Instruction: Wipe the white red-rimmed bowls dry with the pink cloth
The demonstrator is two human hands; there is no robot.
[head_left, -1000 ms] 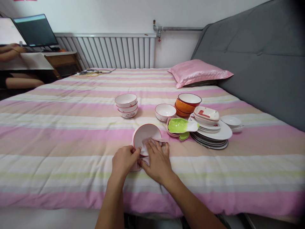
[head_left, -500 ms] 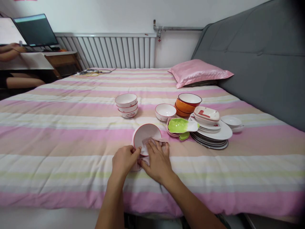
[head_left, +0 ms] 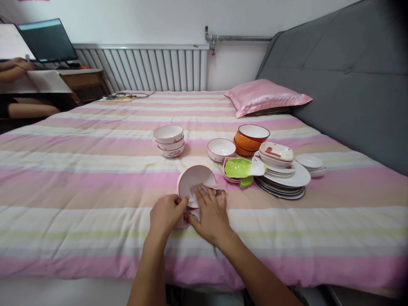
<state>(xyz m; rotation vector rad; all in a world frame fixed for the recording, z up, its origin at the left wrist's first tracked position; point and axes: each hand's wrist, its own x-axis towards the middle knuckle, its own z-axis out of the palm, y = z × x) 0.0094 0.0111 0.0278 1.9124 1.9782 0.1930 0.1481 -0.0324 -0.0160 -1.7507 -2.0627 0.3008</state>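
Note:
A white bowl [head_left: 194, 178] with a thin red rim is tilted toward me on the bed. My left hand [head_left: 166, 212] grips its near left rim, thumb on the edge. My right hand [head_left: 210, 214] presses a pale pink cloth [head_left: 188, 219] against the inside and right rim. Part of the cloth hangs below the bowl, and the fingers hide some of it. Beyond the bowl, another white bowl [head_left: 221, 148] with a red rim stands upright. A green leaf-shaped dish [head_left: 240, 168] lies right of my right hand on pinkish dishes.
Patterned white bowls [head_left: 170, 140] are stacked at the left. Orange bowls [head_left: 250, 140], a square dish [head_left: 276, 153] on piled plates [head_left: 299, 178], and small white dishes [head_left: 309, 163] stand right. Behind are a pink pillow [head_left: 267, 97] and cables [head_left: 126, 97]. A person's arm [head_left: 14, 72] shows far left.

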